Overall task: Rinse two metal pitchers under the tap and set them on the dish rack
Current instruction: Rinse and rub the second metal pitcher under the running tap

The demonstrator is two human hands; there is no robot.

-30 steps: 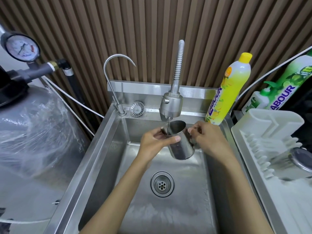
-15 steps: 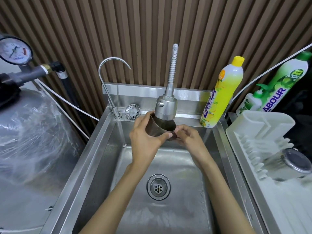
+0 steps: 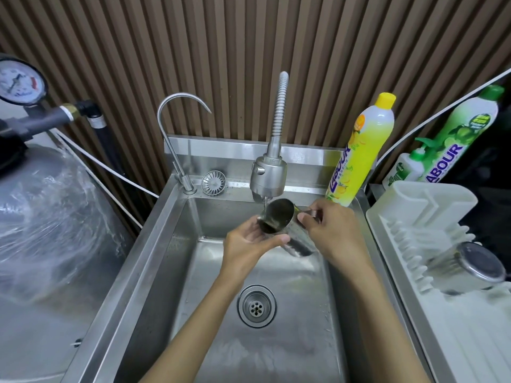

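Pitcher [image 3: 279, 219]: tilting under the tap [image 3: 268, 175], catching a thin stream at its mouth.
Left hand [image 3: 249, 244]: cupping the spout side.
Right hand [image 3: 331, 233]: pinching the handle.
Second pitcher [image 3: 475, 268]: lying on the dish rack [image 3: 442, 327], well right of the grip.

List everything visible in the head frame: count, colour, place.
steel sink: 1, silver, centre
flexible-neck steel tap: 1, silver, back rim, running
gooseneck steel faucet: 1, silver, back left
round drain strainer: 1, silver, back ledge
yellow dish soap bottle: 1, back right
green dish soap bottle: 1, far right
white plastic dish rack: 1, right
steel pitcher on rack: 1, silver
steel pitcher under tap: 1, tilted
pressure gauge: 1, upper left
left hand: under pitcher
right hand: at pitcher's side
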